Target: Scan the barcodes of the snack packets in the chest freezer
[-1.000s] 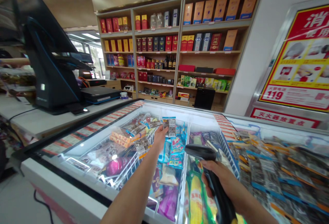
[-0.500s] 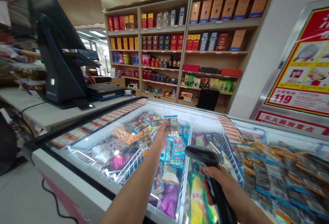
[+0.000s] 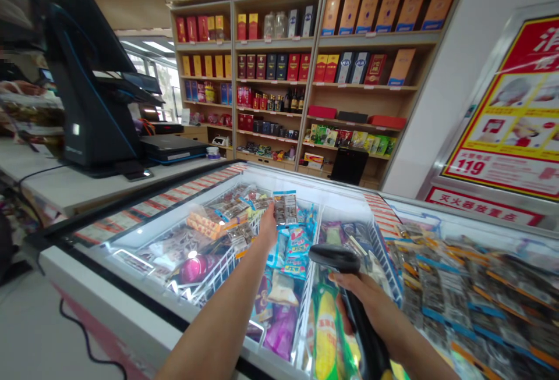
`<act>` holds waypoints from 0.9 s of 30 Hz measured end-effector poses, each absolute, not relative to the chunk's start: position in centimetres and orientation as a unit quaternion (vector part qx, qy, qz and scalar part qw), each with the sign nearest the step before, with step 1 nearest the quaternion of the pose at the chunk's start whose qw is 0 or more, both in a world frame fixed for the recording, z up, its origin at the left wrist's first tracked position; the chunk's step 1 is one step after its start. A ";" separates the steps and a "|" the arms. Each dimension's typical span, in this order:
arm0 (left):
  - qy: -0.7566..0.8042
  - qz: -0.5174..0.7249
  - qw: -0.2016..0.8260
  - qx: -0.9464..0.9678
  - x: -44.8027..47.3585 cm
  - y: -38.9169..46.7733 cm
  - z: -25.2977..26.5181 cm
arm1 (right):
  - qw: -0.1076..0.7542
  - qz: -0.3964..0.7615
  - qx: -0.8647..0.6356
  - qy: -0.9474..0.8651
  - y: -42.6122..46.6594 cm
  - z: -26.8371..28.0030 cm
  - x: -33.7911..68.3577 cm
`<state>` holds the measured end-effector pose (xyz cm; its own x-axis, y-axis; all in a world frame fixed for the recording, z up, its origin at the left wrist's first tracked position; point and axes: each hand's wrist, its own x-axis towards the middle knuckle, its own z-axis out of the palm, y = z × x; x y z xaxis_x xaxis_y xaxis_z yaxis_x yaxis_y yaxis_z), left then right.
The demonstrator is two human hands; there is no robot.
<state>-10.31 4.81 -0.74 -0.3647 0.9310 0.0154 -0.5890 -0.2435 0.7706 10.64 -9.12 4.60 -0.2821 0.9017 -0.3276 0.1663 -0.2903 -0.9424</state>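
Note:
My left hand (image 3: 268,223) reaches over the chest freezer (image 3: 168,333), its fingers closed on the edge of a small dark-printed packet (image 3: 285,208) with a blue top strip. The packet is held up above the blue ice cream wrappers (image 3: 297,252). A black handheld barcode scanner (image 3: 336,258) is in my right hand (image 3: 364,293), with the fingers wrapped around its handle. Its head points left, over the freezer's wire baskets. Under the scanner lies a yellow corn-shaped ice cream pack (image 3: 325,333) in a green wrapper. A round pink pack (image 3: 193,269) lies in the left basket.
Many dark packets with blue and orange edges (image 3: 454,287) fill the freezer's right side. At left, a black checkout terminal (image 3: 82,77) stands on a white counter (image 3: 52,191), with another person's hand (image 3: 20,88) beyond it. Shelves of boxes (image 3: 275,42) line the back wall.
The view has shifted slightly, moving the scene a little left in the picture. My left hand still holds the packet, which is turned a bit more level. The scanner stays in my right hand.

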 end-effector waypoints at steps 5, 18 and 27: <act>0.325 0.733 0.551 0.231 -10.2 4.2 0.1 | 0.316 0.617 -0.511 -0.509 -9.3 4.8 10.7; 0.308 0.692 0.605 0.245 -10.6 2.9 1.4 | 0.354 0.636 -0.486 -0.483 -9.4 5.1 11.1; 0.300 0.678 0.620 0.256 -10.9 3.0 1.1 | 0.325 0.608 -0.509 -0.515 -8.9 4.8 11.4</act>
<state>-10.92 3.05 1.07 -0.0991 0.9948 -0.0247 -0.6880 -0.0505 0.7240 11.39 -8.93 4.84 -0.2696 0.9201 -0.2841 0.1299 -0.2576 -0.9575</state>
